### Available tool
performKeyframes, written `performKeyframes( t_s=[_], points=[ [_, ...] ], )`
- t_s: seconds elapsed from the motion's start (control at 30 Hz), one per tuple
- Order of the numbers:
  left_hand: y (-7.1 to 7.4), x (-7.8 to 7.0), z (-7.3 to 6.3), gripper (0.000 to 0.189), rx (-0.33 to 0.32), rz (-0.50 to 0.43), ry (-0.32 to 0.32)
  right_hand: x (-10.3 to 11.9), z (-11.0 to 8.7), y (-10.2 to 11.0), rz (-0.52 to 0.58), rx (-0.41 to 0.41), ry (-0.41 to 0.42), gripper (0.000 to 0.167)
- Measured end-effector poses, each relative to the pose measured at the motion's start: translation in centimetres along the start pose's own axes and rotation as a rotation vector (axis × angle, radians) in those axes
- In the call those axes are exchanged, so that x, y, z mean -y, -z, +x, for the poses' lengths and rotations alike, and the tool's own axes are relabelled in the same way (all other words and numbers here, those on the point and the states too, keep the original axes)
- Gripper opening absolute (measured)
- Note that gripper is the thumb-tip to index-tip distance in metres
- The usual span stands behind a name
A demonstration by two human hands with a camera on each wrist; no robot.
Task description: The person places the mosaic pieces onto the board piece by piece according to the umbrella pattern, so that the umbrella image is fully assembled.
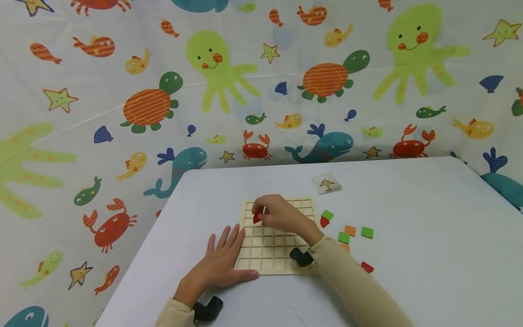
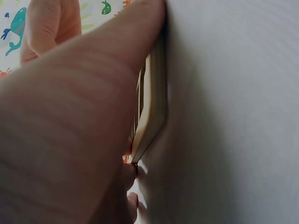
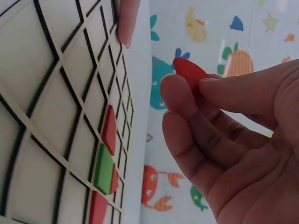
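Observation:
Between thumb and fingertips, my right hand (image 1: 279,214) pinches a small red piece (image 3: 190,73) with a curved edge, held above the upper left of a pale wooden grid board (image 1: 261,261). Two red pieces (image 3: 109,130) and a green piece (image 3: 104,169) sit in the board's cells in the right wrist view, with a bit more red behind the green; the right hand hides them in the head view. My left hand (image 1: 222,263) lies with fingers spread along the board's left edge, its thumb by the front left corner.
Right of the board lie loose pieces: green (image 1: 367,232), orange (image 1: 350,230) and red (image 1: 367,267), several in all. Behind the board a patterned card (image 1: 327,184) lies on the white table (image 1: 429,236). A sea-animal cloth (image 1: 261,104) hangs behind the table.

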State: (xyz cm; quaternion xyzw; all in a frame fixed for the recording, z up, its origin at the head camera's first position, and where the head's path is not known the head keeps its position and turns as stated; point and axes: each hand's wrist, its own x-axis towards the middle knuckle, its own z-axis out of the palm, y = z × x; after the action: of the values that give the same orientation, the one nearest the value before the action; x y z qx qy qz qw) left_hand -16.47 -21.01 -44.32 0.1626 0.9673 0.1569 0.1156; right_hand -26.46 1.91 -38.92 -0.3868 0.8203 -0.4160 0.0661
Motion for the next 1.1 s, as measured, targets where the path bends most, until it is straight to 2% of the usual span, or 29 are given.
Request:
performKeyframes(
  t_s=[0.2, 0.37, 0.6, 0.87, 1.1],
  points=[
    [0.3, -0.2, 0.1, 0.122, -0.009, 0.008, -0.005, -0.7, 0.1, -1.2, -0.118, -0.019, 0.016, 0.011],
    [0.2, -0.1, 0.1, 0.123, -0.004, 0.001, -0.009, -1.2, 0.1, -1.9, -0.176, 0.004, 0.007, 0.010],
    [-0.1, -0.3, 0.2, 0.122, 0.008, 0.001, 0.000, -1.8, -0.3, -2.5, -0.201, 0.029, -0.046, 0.011],
    [0.1, -0.7, 0.2, 0.122, 0.008, -0.003, 0.003, -1.8, -0.3, -2.7, -0.256, 0.038, -0.057, 0.016],
    [-0.3, -0.7, 0.2, 0.123, 0.011, -0.004, 0.021, -1.8, -0.5, -2.8, -0.266, 0.060, -0.051, 0.016]
  ],
)
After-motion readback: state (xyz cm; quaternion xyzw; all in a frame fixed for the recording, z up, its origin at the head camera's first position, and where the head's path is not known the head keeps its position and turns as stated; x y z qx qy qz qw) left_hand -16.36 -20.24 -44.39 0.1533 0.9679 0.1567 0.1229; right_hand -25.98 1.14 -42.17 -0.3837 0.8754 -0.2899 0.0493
